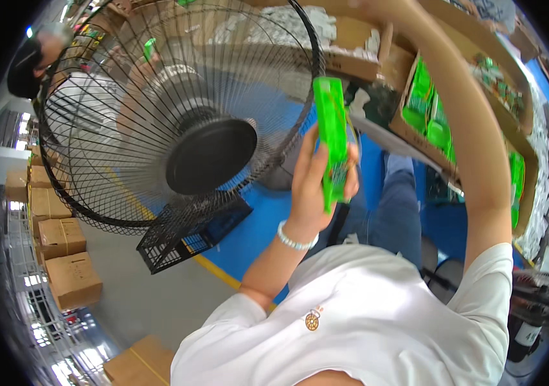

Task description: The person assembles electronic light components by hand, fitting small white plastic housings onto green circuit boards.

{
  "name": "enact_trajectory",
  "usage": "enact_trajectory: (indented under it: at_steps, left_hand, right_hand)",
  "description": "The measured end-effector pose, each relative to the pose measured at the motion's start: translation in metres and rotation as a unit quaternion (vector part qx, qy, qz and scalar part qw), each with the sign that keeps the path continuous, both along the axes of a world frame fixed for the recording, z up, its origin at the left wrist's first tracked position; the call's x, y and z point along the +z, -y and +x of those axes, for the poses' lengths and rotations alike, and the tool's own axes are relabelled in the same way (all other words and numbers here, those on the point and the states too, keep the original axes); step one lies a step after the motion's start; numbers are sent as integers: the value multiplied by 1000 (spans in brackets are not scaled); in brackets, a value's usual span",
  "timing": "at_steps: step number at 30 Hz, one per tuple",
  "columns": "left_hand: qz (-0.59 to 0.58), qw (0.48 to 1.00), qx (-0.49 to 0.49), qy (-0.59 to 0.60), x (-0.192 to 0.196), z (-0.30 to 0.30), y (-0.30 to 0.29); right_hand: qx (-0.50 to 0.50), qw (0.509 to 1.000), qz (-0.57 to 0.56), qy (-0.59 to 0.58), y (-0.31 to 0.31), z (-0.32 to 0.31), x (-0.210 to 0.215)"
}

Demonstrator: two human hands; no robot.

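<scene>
My left hand (319,177) is wrapped round a bright green packet (332,128), long and narrow from this side, with print on it. The packet stands nearly upright in front of my body. A pale beaded bracelet (296,237) circles that wrist. My right arm (474,128) stretches far forward across the bench to the upper edge of the view. There my right hand (374,5) is mostly cut off and blurred, so its fingers cannot be made out. Several similar green packets (438,125) lie in a cardboard box (406,96) beneath my right arm.
A large black caged fan (210,157) stands close on the left. Cardboard trays (351,64) with white pieces line the bench ahead. A black plastic crate (191,241) sits below the fan. Stacked cartons (72,276) stand at the far left, near another person (36,58).
</scene>
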State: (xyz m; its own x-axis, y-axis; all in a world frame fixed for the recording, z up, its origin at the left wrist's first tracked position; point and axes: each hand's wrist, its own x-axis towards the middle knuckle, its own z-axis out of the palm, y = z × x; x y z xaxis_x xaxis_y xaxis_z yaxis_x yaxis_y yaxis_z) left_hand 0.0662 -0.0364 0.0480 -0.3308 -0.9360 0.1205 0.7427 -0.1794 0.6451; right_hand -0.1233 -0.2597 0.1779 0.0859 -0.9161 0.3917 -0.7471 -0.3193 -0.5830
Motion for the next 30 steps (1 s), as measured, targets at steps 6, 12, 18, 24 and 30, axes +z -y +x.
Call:
enact_trajectory:
  at_steps: [6, 12, 18, 24, 30]
  left_hand:
    - [-6, 1000, -16, 8, 19, -34, 10]
    - [21, 998, -58, 21, 14, -66, -1]
    - [19, 992, -67, 109, 11, -98, -16]
    - [10, 981, -79, 177, 10, -118, -22]
    - [10, 967, -89, 239, 11, -137, -28]
  right_hand:
    - [12, 941, -214, 260, -197, -39, 27]
    - [-40, 874, -79, 477, -316, -28, -70]
    - [-56, 848, -1, 527, -324, -22, -114]
    - [-56, 856, -60, 510, -329, -44, -132]
    - [-65, 828, -62, 554, -331, -60, -131]
